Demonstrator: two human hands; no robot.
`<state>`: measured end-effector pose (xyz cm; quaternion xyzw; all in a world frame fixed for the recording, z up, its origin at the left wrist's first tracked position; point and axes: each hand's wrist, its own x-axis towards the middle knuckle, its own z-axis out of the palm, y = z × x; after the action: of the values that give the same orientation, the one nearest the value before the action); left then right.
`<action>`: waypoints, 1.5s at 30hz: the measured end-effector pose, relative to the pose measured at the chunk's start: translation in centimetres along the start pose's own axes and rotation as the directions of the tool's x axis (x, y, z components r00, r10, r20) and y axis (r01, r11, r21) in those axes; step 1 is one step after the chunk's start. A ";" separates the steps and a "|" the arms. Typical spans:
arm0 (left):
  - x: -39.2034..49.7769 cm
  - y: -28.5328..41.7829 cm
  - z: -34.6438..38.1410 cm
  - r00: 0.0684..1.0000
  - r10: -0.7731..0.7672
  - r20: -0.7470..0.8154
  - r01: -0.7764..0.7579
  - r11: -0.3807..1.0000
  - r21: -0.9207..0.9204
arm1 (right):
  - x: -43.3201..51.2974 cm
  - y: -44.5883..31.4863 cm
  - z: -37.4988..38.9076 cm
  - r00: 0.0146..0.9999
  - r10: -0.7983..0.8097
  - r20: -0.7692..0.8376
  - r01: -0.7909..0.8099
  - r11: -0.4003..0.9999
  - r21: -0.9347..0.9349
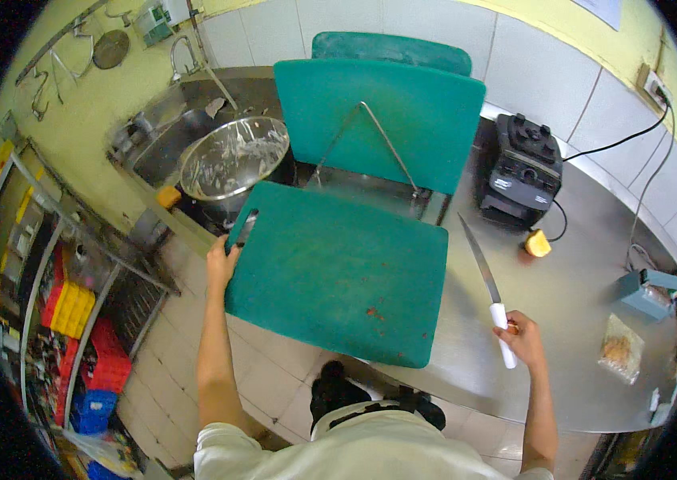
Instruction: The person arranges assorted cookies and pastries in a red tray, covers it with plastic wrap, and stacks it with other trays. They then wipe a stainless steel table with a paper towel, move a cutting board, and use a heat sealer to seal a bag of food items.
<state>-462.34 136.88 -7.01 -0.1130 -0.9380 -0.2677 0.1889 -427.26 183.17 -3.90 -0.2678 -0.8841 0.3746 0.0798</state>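
Note:
My left hand [221, 264] grips the handle end of a green cutting board [338, 270], with the fingers at its slot. The board lies flat in front of me, partly over the sink edge and steel counter, with small reddish scraps near its right side. My right hand [520, 339] holds the white handle of a long kitchen knife [482, 258] just right of the board, its blade pointing away from me over the counter. Something small and orange shows between the fingers of that hand; what it is cannot be told.
Two more green boards, a front one [380, 114] and one behind [392, 45], stand upright at the wall. A large metal bowl [233, 159] sits by the sink [164, 147]. On the steel counter [554, 384] are a black blender base [524, 171], a yellow piece [538, 244] and a plastic bag [620, 348].

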 end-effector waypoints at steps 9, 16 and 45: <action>10.8 -8.8 -1.7 0.996 -0.023 0.081 0.028 0.998 -0.061 | 0.5 -9.1 12.1 0.980 0.167 0.104 -0.189 0.945 0.265; 16.4 -10.4 0.3 0.995 0.082 0.062 -0.081 0.997 -0.010 | 1.3 -12.7 12.5 0.972 0.192 0.135 -0.212 0.965 0.157; 16.1 -2.4 3.2 0.790 0.588 0.172 -0.532 0.798 -0.283 | -0.6 -19.1 21.2 0.808 0.520 -0.277 -0.436 0.844 0.312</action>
<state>-478.61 138.39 -3.92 -0.4406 -0.8421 -0.2844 0.1259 -441.90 158.70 -5.36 -0.5339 -0.7081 0.4298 0.1698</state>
